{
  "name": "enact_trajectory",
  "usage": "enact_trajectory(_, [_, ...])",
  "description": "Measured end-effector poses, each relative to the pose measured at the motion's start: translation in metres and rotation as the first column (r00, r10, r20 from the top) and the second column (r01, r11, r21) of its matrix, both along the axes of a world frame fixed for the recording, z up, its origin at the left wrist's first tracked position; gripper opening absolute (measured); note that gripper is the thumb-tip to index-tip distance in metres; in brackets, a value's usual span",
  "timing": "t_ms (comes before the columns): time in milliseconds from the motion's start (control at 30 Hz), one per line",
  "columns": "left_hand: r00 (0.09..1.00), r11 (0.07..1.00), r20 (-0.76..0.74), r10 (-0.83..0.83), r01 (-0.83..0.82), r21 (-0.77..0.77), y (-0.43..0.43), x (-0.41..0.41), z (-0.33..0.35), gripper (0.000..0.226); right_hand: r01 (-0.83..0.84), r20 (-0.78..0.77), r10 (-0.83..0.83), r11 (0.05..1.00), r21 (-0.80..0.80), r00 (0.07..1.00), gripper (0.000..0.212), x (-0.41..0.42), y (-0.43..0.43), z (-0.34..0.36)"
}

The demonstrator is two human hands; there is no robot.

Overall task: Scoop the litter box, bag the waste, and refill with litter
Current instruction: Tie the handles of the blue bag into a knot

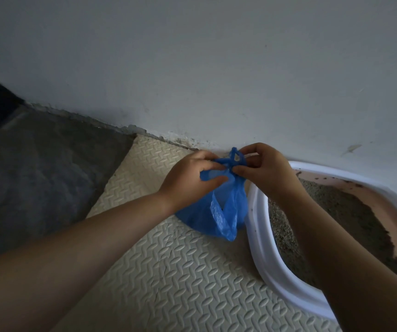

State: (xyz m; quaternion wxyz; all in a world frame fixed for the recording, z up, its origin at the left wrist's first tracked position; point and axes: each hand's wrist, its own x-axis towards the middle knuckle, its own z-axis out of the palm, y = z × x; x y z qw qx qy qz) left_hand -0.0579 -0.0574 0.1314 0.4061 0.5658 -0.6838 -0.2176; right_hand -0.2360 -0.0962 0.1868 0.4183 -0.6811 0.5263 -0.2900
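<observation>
The blue plastic bag (204, 218) sits on the cream foam mat (168, 271), just beside the left edge of the litter box (260, 238) and close to its white rim. The bag's full bottom rests on the mat, and its neck rises to the two hands, which meet right above it.

The left hand (189, 179) is on the side away from the litter box. Its thumb and fingers are curled and pinch a fold of the bag's upper part. The right hand (265, 172) is on the litter box side, over the box's far left corner. Its fingertips pinch the twisted handles (237, 157), which form a small loop sticking up between the two hands. Both hands are clamped on the bag, close together and almost touching at the knot. One loose strip of the bag hangs down the side that faces the camera.

The litter box has a pink inside wall with dark specks on it. Grey litter (336, 212) lies inside, heaped toward the left, with bare pink showing on the right. The right forearm crosses over the near part of the box and hides some of the rim.

Behind the litter box stands a pale grey wall (216, 68), chipped and dirty along the bottom. Left of the mat, well away from the litter box, is a dark grey floor (37, 176).
</observation>
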Motion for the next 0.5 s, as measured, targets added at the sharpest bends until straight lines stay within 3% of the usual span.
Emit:
enact_trajectory(300, [0.973,0.991,-0.21,0.097,-0.075,0.11,0.0,-0.011,0.005,0.012,0.001,-0.025,-0.002,0.999,-0.036,1.0,0.026,0.004,0.003,0.001])
enact_trajectory(500, [0.976,0.987,-0.191,0.102,-0.075,0.142,0.001,-0.015,0.007,0.018,-0.001,-0.009,0.001,0.999,-0.04,1.0,0.025,0.006,0.006,0.002])
